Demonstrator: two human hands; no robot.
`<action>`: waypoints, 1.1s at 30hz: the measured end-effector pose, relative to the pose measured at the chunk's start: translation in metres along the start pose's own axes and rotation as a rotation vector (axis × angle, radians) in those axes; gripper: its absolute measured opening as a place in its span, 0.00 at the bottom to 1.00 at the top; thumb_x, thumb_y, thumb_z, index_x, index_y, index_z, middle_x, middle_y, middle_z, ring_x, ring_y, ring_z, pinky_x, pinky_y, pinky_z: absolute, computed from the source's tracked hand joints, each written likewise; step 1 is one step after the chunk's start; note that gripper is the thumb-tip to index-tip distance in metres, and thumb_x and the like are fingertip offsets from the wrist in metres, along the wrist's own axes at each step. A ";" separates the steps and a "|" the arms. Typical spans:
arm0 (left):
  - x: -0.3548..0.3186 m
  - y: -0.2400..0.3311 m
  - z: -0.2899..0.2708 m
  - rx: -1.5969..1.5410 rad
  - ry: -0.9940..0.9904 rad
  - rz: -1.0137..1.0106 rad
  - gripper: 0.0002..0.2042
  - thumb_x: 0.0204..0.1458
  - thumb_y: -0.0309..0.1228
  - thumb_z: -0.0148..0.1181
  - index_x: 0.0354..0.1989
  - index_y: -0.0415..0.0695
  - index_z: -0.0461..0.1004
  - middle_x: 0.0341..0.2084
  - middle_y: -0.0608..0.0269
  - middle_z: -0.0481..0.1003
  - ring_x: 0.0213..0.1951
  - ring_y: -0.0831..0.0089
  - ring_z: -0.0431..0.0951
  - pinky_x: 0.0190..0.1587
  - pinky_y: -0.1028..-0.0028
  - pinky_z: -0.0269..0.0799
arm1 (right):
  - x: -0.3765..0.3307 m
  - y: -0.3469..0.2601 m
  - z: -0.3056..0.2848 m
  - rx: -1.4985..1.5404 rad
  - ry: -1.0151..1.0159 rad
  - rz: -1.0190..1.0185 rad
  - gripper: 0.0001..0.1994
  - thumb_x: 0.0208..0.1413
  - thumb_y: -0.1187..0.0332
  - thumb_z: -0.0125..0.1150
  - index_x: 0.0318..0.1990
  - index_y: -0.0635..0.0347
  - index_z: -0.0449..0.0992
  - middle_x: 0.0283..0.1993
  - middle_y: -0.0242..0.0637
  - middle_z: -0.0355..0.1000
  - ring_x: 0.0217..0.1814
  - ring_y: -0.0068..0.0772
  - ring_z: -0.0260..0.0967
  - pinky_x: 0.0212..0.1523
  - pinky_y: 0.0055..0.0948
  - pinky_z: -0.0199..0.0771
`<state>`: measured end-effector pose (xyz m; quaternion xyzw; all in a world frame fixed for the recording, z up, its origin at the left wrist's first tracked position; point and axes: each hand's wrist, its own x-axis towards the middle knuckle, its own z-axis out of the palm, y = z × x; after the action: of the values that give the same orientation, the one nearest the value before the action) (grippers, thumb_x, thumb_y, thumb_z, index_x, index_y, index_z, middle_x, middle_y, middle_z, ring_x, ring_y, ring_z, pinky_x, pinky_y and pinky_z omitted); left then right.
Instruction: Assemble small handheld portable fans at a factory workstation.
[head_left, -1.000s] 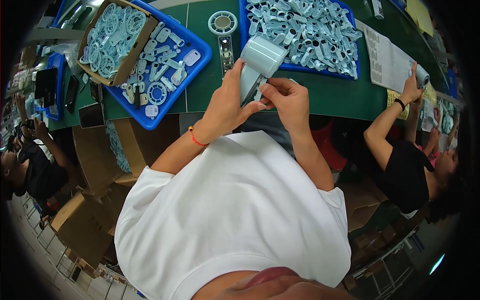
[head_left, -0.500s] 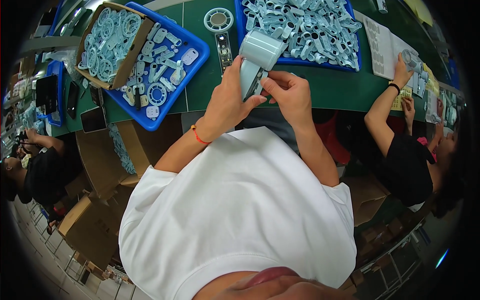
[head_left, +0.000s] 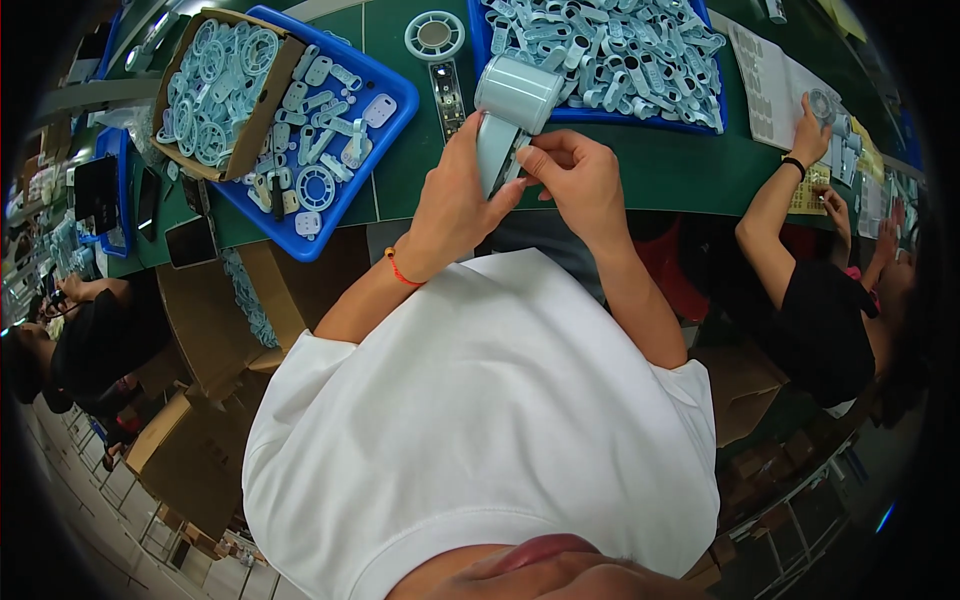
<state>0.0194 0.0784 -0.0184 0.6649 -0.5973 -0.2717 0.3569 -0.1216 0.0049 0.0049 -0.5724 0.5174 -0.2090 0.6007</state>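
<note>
A pale blue plastic housing with a cylindrical head and a flat handle, like a handheld fan's (head_left: 518, 92), is in both my hands over the table's near edge. My left hand (head_left: 458, 195) wraps the handle from the left, thumb across its lower end. Dark parts show along the handle's open right side. Against that side my right hand (head_left: 572, 180) is closed, thumb and forefinger pressed together; whether a small part is between them is hidden. Just beyond my left hand lies a second unit with a round spoked head (head_left: 435, 36) and an opened handle (head_left: 447, 95).
A blue tray (head_left: 395, 122) at left holds loose parts, a dark-handled tool and a cardboard box (head_left: 283, 75) of ring and strip pieces. Another blue tray (head_left: 640, 122), heaped with small parts, stands ahead right. Phones (head_left: 190, 242) lie at left. A co-worker's hand (head_left: 812, 132) works at right.
The housing and my hands have shifted very slightly, with the same hold. At right, the co-worker's hands and arm have moved a little.
</note>
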 end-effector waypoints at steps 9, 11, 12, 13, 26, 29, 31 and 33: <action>-0.001 0.000 -0.002 -0.146 -0.060 -0.129 0.37 0.43 0.33 0.64 0.59 0.32 0.52 0.47 0.37 0.67 0.44 0.46 0.73 0.44 0.61 0.71 | -0.004 -0.003 0.001 -0.039 -0.022 -0.040 0.12 0.51 0.67 0.62 0.36 0.69 0.76 0.27 0.37 0.76 0.28 0.20 0.74 0.25 0.17 0.71; 0.000 -0.002 -0.002 -0.166 -0.076 -0.139 0.37 0.43 0.33 0.64 0.59 0.32 0.52 0.46 0.37 0.67 0.44 0.46 0.73 0.44 0.62 0.71 | -0.001 0.001 0.003 -0.024 -0.019 -0.048 0.12 0.51 0.67 0.62 0.36 0.69 0.75 0.27 0.37 0.76 0.28 0.20 0.74 0.25 0.17 0.71; 0.000 -0.004 -0.002 -0.138 -0.057 -0.093 0.37 0.43 0.32 0.64 0.59 0.32 0.51 0.46 0.37 0.67 0.44 0.46 0.73 0.44 0.62 0.70 | -0.001 0.002 0.003 -0.009 -0.018 -0.059 0.11 0.51 0.67 0.62 0.36 0.69 0.75 0.27 0.38 0.76 0.28 0.21 0.74 0.26 0.18 0.72; 0.000 -0.005 -0.001 -0.111 -0.039 -0.047 0.37 0.43 0.32 0.64 0.60 0.33 0.51 0.46 0.37 0.67 0.44 0.47 0.72 0.45 0.62 0.70 | -0.001 0.002 0.002 -0.008 -0.016 -0.057 0.11 0.51 0.67 0.62 0.36 0.69 0.75 0.27 0.38 0.76 0.28 0.21 0.74 0.26 0.18 0.72; -0.003 0.002 -0.003 -0.020 -0.021 -0.096 0.37 0.39 0.31 0.65 0.58 0.33 0.54 0.41 0.39 0.70 0.43 0.47 0.74 0.43 0.62 0.72 | -0.005 0.001 0.000 -0.085 -0.048 -0.088 0.12 0.52 0.68 0.61 0.36 0.71 0.75 0.28 0.40 0.76 0.29 0.24 0.74 0.31 0.21 0.73; -0.005 0.002 -0.001 0.004 0.005 -0.063 0.37 0.39 0.30 0.65 0.58 0.33 0.54 0.44 0.40 0.69 0.42 0.46 0.74 0.42 0.61 0.72 | -0.005 0.002 0.002 -0.066 -0.049 -0.062 0.12 0.52 0.68 0.61 0.37 0.71 0.74 0.29 0.40 0.76 0.29 0.23 0.74 0.30 0.21 0.73; -0.003 0.002 -0.001 -0.021 -0.038 -0.072 0.38 0.40 0.30 0.66 0.59 0.33 0.52 0.47 0.39 0.67 0.45 0.47 0.72 0.45 0.61 0.71 | -0.004 0.008 0.002 -0.043 -0.038 -0.057 0.12 0.52 0.68 0.61 0.37 0.71 0.74 0.29 0.40 0.76 0.29 0.23 0.74 0.30 0.21 0.73; -0.003 0.000 -0.001 -0.038 -0.044 -0.055 0.38 0.41 0.30 0.66 0.60 0.33 0.51 0.48 0.39 0.65 0.46 0.47 0.71 0.46 0.62 0.70 | -0.001 0.011 0.002 -0.037 -0.005 -0.070 0.12 0.52 0.68 0.61 0.36 0.71 0.73 0.28 0.40 0.76 0.29 0.23 0.74 0.30 0.21 0.73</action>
<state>0.0195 0.0811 -0.0178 0.6682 -0.5811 -0.3072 0.3485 -0.1240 0.0098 -0.0052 -0.6020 0.4991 -0.2189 0.5836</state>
